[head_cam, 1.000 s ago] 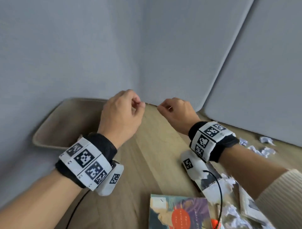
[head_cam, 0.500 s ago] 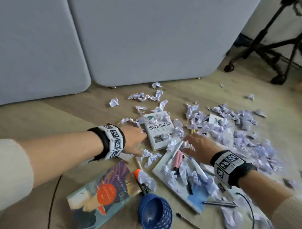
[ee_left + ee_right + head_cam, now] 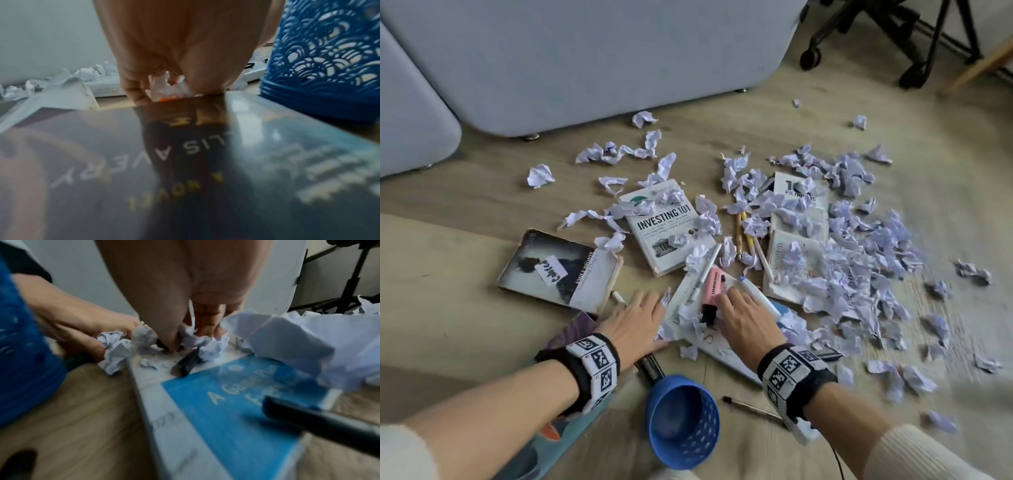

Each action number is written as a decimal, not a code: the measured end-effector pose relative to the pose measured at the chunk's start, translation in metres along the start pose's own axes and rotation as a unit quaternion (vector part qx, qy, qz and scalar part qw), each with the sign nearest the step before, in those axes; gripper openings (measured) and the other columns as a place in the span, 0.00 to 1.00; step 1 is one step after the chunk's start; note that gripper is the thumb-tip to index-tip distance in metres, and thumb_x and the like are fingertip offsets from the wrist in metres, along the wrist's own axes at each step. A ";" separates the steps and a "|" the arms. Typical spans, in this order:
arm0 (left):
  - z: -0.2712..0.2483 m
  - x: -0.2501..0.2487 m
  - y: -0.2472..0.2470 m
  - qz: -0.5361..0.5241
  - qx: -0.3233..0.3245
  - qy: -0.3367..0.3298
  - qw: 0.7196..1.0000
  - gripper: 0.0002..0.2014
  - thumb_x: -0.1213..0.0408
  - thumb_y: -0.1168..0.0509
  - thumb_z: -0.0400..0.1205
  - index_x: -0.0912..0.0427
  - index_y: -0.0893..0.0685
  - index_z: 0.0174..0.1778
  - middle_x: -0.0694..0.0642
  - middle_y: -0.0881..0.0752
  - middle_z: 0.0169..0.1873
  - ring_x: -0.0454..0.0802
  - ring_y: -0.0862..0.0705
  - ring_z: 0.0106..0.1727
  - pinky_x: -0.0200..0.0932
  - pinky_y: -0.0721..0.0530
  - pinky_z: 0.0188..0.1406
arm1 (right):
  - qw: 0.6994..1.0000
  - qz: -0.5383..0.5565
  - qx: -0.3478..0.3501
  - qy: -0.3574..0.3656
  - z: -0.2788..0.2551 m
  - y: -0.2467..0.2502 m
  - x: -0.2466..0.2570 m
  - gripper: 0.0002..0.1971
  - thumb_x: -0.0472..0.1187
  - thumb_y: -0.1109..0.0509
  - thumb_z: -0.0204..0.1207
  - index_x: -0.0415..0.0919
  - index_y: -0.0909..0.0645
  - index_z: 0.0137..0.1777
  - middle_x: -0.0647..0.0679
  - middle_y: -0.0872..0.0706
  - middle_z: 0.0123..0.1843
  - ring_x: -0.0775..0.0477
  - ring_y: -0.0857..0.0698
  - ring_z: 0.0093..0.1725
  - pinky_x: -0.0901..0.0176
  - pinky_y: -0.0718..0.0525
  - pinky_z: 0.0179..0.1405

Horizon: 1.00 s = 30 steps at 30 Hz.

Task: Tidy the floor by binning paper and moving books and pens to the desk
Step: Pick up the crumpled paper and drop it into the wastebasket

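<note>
Several crumpled paper balls [image 3: 835, 246] litter the wooden floor among books and pens. My left hand [image 3: 650, 308] grips a crumpled paper wad [image 3: 164, 84] beside a glossy novel [image 3: 185, 162] that lies under the wrist. My right hand [image 3: 729, 301] curls its fingers round paper scraps [image 3: 205, 344] on a white and blue book [image 3: 236, 402], next to a pink highlighter [image 3: 710, 287]. A blue perforated bin [image 3: 683, 418] stands upright between my forearms. The "Investing 101" book [image 3: 664, 226] and a dark paperback [image 3: 558, 267] lie further out.
Grey padded panels [image 3: 585, 61] close off the back. A chair base and a tripod [image 3: 914, 44] stand at the back right. Pencils [image 3: 748, 240], a white marker [image 3: 705, 267], a black marker [image 3: 652, 366] and a black pen [image 3: 753, 407] lie on the floor.
My view swung from the desk down to the floor. Both hands dropped into the mess, drew back toward the blue bin and closed on crumpled paper.
</note>
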<state>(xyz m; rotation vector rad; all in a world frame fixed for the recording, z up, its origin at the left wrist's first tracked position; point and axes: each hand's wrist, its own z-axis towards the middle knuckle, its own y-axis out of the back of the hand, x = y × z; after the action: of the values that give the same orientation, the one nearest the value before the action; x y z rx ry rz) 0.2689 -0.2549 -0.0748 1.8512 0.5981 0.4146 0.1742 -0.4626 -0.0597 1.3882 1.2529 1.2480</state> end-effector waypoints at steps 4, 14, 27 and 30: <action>0.004 0.001 0.014 -0.037 -0.008 0.005 0.999 0.22 0.43 0.49 0.84 0.60 0.26 0.56 0.58 0.23 0.51 0.56 0.22 0.49 0.50 0.22 0.39 | 0.991 0.096 -0.083 -0.034 0.001 0.011 -0.009 0.02 0.37 0.35 0.80 0.39 0.25 0.48 0.48 0.19 0.40 0.48 0.23 0.35 0.62 0.27 0.34; 0.019 -0.036 0.029 -0.014 0.001 -0.069 0.997 0.44 0.27 0.49 0.76 0.58 0.42 0.77 0.59 0.32 0.62 0.51 0.23 0.45 0.44 0.27 0.30 | 0.966 -0.001 -0.121 -0.231 -0.061 0.008 -0.054 0.24 0.62 0.42 0.74 0.42 0.30 0.58 0.46 0.29 0.49 0.44 0.28 0.44 0.52 0.24 0.40; 0.030 -0.044 0.032 -0.053 -0.014 -0.196 0.979 0.15 0.51 0.39 0.83 0.58 0.26 0.57 0.57 0.23 0.55 0.56 0.18 0.51 0.48 0.15 0.39 | 0.959 0.134 -0.140 -0.206 -0.082 -0.016 -0.061 0.09 0.30 0.37 0.78 0.41 0.32 0.52 0.49 0.27 0.43 0.49 0.27 0.34 0.60 0.30 0.32; 0.031 -0.046 0.035 -0.076 -0.037 -0.225 0.971 0.14 0.54 0.31 0.78 0.59 0.25 0.49 0.57 0.25 0.53 0.53 0.20 0.49 0.46 0.13 0.37 | 0.959 0.138 -0.167 -0.185 -0.077 -0.005 -0.058 0.03 0.33 0.41 0.75 0.40 0.29 0.46 0.49 0.27 0.39 0.49 0.29 0.30 0.59 0.31 0.27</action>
<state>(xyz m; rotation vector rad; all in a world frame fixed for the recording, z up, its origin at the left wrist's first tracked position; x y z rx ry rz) 0.2563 -0.3154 -0.0523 1.7364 0.4024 -0.0869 0.0971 -0.5210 -0.0619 1.4892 0.5759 1.2408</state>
